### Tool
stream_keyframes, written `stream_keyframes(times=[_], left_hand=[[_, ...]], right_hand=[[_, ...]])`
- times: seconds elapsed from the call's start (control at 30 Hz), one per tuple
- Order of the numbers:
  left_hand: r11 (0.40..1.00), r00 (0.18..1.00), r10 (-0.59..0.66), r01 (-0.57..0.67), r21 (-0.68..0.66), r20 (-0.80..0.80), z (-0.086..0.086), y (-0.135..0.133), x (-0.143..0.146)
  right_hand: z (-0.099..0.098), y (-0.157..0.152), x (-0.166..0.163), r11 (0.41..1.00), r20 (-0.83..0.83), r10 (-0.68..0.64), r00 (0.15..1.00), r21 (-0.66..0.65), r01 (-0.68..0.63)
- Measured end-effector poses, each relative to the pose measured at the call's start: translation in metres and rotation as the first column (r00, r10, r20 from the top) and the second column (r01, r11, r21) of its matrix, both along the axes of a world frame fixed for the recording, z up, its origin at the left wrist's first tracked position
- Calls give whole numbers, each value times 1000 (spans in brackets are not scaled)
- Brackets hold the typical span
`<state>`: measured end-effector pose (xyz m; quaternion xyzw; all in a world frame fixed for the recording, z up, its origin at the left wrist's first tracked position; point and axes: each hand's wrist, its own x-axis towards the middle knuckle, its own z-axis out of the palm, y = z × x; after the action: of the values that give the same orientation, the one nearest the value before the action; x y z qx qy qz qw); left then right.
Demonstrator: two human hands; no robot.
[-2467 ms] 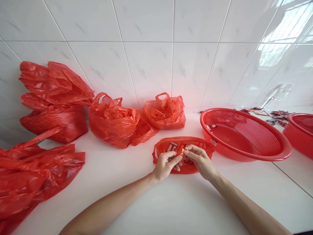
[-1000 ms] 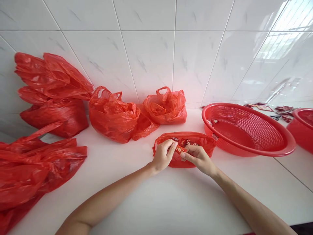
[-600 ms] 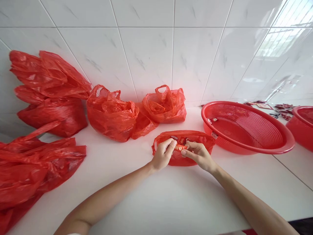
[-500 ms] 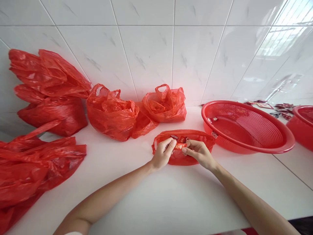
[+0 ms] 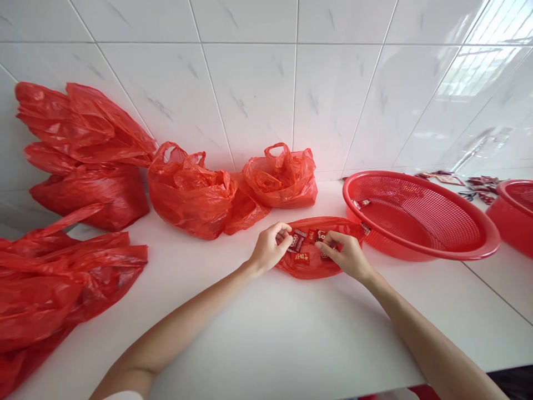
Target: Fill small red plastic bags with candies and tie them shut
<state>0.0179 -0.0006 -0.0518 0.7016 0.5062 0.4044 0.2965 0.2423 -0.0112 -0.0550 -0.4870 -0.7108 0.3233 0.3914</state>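
Note:
A small red plastic bag (image 5: 347, 226) lies flat on the white counter, with several small red wrapped candies (image 5: 300, 257) showing inside it. My left hand (image 5: 268, 248) is at the bag's left edge, fingers curled in a pinch on the plastic. My right hand (image 5: 347, 255) rests on the bag's right part, fingers pinched together on the plastic or a candy; I cannot make out which.
A red mesh basket (image 5: 420, 219) stands right of the bag, another red basket (image 5: 514, 214) at far right. Two knotted red bags (image 5: 189, 191) (image 5: 281, 178) lean on the tiled wall. Larger red bags (image 5: 83, 155) (image 5: 54, 283) pile at left. Scissors and wrappers (image 5: 474, 186) lie far right.
The candy held between both hands half a second ago now lies in the bag. Both hands have moved forward to the bag's edges, and the bag lies flatter.

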Motion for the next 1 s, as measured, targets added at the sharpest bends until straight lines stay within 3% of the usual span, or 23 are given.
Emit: stream_keyframes(times=[0.13, 0.27, 0.43, 0.5, 0.6, 0.67, 0.77, 1.0], left_hand=[[989, 920, 11, 48, 142, -392, 6, 3, -8], [999, 722, 8, 26, 38, -692, 18, -2, -13], [959, 650, -189, -39, -281, -736, 38, -6, -21], [956, 618, -152, -107, -275, -771, 51, -4, -26], [956, 559, 60, -272, -114, -827, 76, -3, -39], [946, 562, 164, -322, -32, -811, 90, -4, -49], [952, 613, 186, -305, -13, -768, 103, -8, -61], [985, 755, 149, -172, 27, -639, 104, -13, -75]], right_hand=[[10, 1, 9, 991, -12, -64, 998, 118, 65], [10, 8, 21, 942, 85, -184, 979, 299, 151], [-1, 14, 29, 901, 233, -245, 941, 414, 132], [-7, 16, 31, 885, 308, -264, 914, 455, 102], [-16, 19, 32, 866, 391, -289, 874, 497, 63], [-22, 21, 32, 866, 400, -292, 869, 497, 62], [-26, 20, 27, 882, 358, -257, 897, 466, 67], [-24, 14, -5, 871, 295, -168, 940, 492, 1]])
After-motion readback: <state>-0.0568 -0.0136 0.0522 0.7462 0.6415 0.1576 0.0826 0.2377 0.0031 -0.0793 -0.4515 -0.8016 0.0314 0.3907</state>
